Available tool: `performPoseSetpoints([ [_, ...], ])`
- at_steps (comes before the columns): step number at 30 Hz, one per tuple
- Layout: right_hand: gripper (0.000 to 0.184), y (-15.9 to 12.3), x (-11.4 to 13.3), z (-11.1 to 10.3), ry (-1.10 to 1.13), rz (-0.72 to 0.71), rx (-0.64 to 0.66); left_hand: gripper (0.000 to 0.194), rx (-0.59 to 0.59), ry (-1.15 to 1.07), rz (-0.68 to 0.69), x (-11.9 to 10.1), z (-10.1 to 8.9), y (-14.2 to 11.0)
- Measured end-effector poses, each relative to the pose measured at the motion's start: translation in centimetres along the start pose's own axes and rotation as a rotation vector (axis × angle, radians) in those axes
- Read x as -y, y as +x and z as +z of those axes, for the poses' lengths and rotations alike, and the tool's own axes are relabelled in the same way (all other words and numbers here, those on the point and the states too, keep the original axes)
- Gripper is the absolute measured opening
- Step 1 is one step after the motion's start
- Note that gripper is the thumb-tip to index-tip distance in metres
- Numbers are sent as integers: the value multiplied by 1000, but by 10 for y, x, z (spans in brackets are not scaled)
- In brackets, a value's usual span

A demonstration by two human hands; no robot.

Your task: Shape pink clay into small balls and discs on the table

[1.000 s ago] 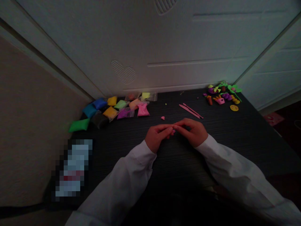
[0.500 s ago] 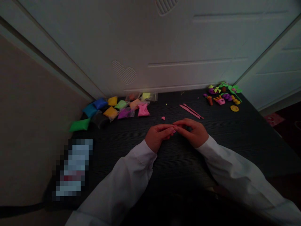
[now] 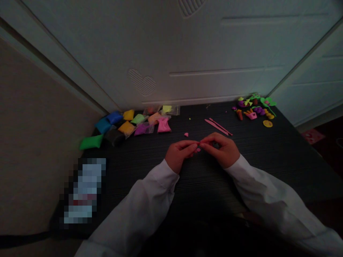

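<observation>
Over the middle of the dark table my left hand (image 3: 180,153) is closed in a pinch, with a small piece of pink clay (image 3: 198,150) showing just below its fingertips. My right hand (image 3: 221,149) meets it there, thumb and finger pinched together at the same clay; the fingers hide most of it. Beyond the left fingers lies a loose pink clay lump (image 3: 186,134). Two thin pink modelling tools (image 3: 216,127) rest side by side past my right hand.
Several bags of coloured clay (image 3: 127,128) lie at the back left. Small finished clay figures (image 3: 252,113) and a yellow clay disc (image 3: 267,123) sit at the back right. A blurred-out phone-like device (image 3: 85,191) lies at the left. A white panelled door (image 3: 171,53) stands behind the table (image 3: 139,160).
My right hand has shifted slightly right, its fingertips still at the left hand's. The pink clay between the fingertips shows less; a bit of it shows below them.
</observation>
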State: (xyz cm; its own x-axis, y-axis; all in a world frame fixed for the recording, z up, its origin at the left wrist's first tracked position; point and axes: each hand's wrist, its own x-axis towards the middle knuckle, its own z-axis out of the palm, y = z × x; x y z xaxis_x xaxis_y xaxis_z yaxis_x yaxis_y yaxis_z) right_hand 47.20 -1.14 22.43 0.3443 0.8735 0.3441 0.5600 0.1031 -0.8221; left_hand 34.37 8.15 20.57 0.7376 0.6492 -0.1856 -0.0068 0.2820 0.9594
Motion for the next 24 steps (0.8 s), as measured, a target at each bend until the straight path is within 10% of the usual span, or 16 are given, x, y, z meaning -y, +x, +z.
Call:
performPoseSetpoints([
  [24,16,4,-7,-2,-106,-3,53,23,-52,396,283,-5,-5,2],
])
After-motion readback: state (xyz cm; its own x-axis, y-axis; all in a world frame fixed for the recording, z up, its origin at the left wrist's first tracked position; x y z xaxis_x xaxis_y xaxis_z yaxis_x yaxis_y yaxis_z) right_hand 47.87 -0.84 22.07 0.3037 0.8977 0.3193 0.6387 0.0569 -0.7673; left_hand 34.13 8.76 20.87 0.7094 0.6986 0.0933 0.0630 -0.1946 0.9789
